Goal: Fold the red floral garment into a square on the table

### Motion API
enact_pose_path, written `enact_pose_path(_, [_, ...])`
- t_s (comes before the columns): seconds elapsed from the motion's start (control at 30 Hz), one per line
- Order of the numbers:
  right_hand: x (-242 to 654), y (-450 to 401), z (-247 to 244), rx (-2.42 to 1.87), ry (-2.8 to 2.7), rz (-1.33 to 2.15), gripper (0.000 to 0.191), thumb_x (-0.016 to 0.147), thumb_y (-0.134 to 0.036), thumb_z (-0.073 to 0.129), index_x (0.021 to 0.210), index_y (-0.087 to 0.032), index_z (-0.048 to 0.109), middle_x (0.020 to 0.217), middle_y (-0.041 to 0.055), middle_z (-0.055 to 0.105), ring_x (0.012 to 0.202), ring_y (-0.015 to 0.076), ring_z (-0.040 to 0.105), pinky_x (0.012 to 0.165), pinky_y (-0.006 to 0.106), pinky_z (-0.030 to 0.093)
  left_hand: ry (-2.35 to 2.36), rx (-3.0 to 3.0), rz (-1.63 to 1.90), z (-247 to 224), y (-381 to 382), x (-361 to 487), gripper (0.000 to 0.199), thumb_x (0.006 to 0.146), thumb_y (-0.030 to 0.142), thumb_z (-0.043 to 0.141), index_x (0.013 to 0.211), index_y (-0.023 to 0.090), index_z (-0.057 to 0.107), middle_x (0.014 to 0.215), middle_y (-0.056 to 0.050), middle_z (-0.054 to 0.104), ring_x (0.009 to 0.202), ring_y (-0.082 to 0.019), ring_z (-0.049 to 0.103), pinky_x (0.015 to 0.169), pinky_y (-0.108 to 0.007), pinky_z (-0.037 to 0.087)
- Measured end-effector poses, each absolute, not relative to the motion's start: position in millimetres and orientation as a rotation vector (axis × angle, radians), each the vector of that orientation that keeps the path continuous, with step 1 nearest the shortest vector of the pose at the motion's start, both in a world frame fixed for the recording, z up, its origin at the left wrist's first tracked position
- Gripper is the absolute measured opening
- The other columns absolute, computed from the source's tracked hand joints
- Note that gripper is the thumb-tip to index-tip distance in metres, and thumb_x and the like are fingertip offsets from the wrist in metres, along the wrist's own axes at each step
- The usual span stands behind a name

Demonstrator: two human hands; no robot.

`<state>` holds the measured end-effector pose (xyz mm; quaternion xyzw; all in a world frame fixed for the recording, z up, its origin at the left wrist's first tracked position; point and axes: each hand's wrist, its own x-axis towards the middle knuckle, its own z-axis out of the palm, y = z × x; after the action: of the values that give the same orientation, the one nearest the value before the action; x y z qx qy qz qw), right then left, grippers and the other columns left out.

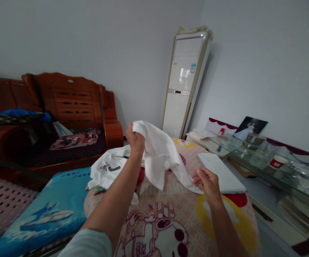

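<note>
A white cloth (158, 150) hangs in loose folds above the patterned table cover (170, 210). Its upper left end is gripped by my left hand (136, 139), which is raised and closed. Close to the lower right corner of the cloth is my right hand (206, 180), with its fingers bent and partly apart and nothing between them. Behind my left forearm lies a crumpled white garment (103, 171) with a small dark print. To the right rests a flat white folded item (221, 173).
A wooden sofa (74, 103) stands at the left, near a blue printed cushion (52, 210) and a pink woven chair (4, 203). A tall air conditioner (183, 78) is at the back. The glass shelf (267, 171) at right holds a paper cup (277, 162) and a metal bowl.
</note>
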<state>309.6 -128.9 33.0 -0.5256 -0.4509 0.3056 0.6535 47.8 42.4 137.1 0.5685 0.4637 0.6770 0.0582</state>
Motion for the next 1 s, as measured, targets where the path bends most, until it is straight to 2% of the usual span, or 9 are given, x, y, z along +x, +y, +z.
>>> enact_pose_path(0.1, [306.3, -124.7, 19.5, -1.224, -1.005, 0.711, 0.049, 0.071, -0.061, 0.072, 0.087, -0.015, 0.067, 0.067, 0.0058, 0.070, 0.046, 0.0141, 0.058, 0.042, 0.024, 0.045, 1.326, 1.500, 2.617, 189.9, 39.7, 13.1, 0.033, 0.097, 0.018, 0.028, 0.119, 0.013, 0.053, 0.118, -0.008, 0.062, 0.111, -0.016, 0.059, 0.098, -0.032, 0.046])
enact_pose_path(0.2, [298.9, -120.2, 9.5, -1.228, -1.030, 0.750, 0.048, 0.070, -0.061, 0.071, 0.084, -0.015, 0.067, 0.064, 0.0052, 0.069, 0.044, 0.0134, 0.058, 0.040, 0.023, 0.044, 1.449, 1.632, 2.588, 191.2, 20.5, -9.5, 0.031, 0.096, 0.019, 0.034, 0.120, 0.013, 0.054, 0.129, -0.010, 0.059, 0.122, -0.020, 0.054, 0.105, -0.037, 0.041])
enact_pose_path(0.27, [295.6, -116.9, 2.0, -1.242, -1.055, 0.777, 0.047, 0.070, -0.059, 0.071, 0.082, -0.015, 0.066, 0.063, 0.0048, 0.068, 0.043, 0.0129, 0.057, 0.039, 0.022, 0.043, 1.620, 1.912, 2.158, 164.9, 7.5, -20.5, 0.028, 0.091, 0.019, 0.043, 0.111, 0.013, 0.062, 0.116, -0.010, 0.066, 0.113, -0.023, 0.059, 0.101, -0.039, 0.044])
enact_pose_path(0.4, [296.0, -110.5, -18.2, -1.300, -1.054, 0.822, 0.045, 0.070, -0.057, 0.070, 0.084, -0.014, 0.066, 0.063, 0.0045, 0.068, 0.041, 0.0126, 0.056, 0.036, 0.021, 0.041, 1.513, 2.378, 0.547, 101.0, -7.8, -36.4, 0.022, 0.069, 0.016, 0.062, 0.087, 0.020, 0.072, 0.080, -0.004, 0.073, 0.082, -0.023, 0.068, 0.082, -0.033, 0.051])
enact_pose_path(0.47, [296.9, -108.6, -29.2, -1.331, -1.035, 0.826, 0.044, 0.070, -0.056, 0.069, 0.083, -0.014, 0.066, 0.062, 0.0039, 0.067, 0.041, 0.0123, 0.055, 0.036, 0.021, 0.040, 1.386, 2.423, 0.334, 84.8, -10.9, -36.4, 0.029, 0.067, 0.017, 0.064, 0.095, 0.021, 0.073, 0.087, -0.004, 0.074, 0.083, -0.023, 0.068, 0.081, -0.032, 0.051])
enact_pose_path(0.6, [294.8, -108.3, -45.9, -1.384, -1.012, 0.792, 0.040, 0.072, -0.054, 0.067, 0.076, -0.015, 0.065, 0.060, 0.0024, 0.065, 0.041, 0.0117, 0.054, 0.036, 0.021, 0.039, 1.366, 2.544, 0.427, 74.2, -14.1, -14.1, 0.036, 0.073, 0.026, 0.066, 0.109, 0.023, 0.070, 0.104, -0.008, 0.073, 0.100, -0.026, 0.066, 0.092, -0.036, 0.048])
enact_pose_path(0.77, [293.7, -111.3, -54.9, -1.427, -1.063, 0.779, 0.037, 0.074, -0.052, 0.065, 0.072, -0.015, 0.065, 0.060, 0.0031, 0.066, 0.042, 0.0125, 0.056, 0.037, 0.021, 0.040, 1.268, 2.737, 0.078, 25.4, -25.2, 18.5, 0.074, 0.057, 0.024, 0.081, 0.128, 0.026, 0.058, 0.147, -0.013, 0.049, 0.136, -0.036, 0.043, 0.111, -0.054, 0.030])
enact_pose_path(0.9, [297.7, -113.7, -56.9, -1.432, -1.060, 0.764, 0.038, 0.074, -0.055, 0.064, 0.071, -0.016, 0.064, 0.060, 0.0023, 0.066, 0.042, 0.0134, 0.056, 0.037, 0.022, 0.041, 1.454, 2.684, 0.189, 2.2, -20.7, 23.9, 0.026, 0.077, 0.013, 0.061, 0.102, 0.018, 0.066, 0.116, -0.016, 0.068, 0.115, -0.030, 0.061, 0.102, -0.047, 0.041])
enact_pose_path(1.0, [298.9, -114.0, -57.2, -1.443, -1.038, 0.760, 0.040, 0.073, -0.057, 0.063, 0.070, -0.017, 0.064, 0.059, 0.0019, 0.065, 0.041, 0.0140, 0.056, 0.037, 0.023, 0.040, 1.627, 2.425, 0.742, 31.8, 1.3, 13.1, 0.020, 0.085, 0.016, 0.051, 0.100, 0.019, 0.063, 0.093, -0.010, 0.071, 0.092, -0.024, 0.068, 0.083, -0.035, 0.049])
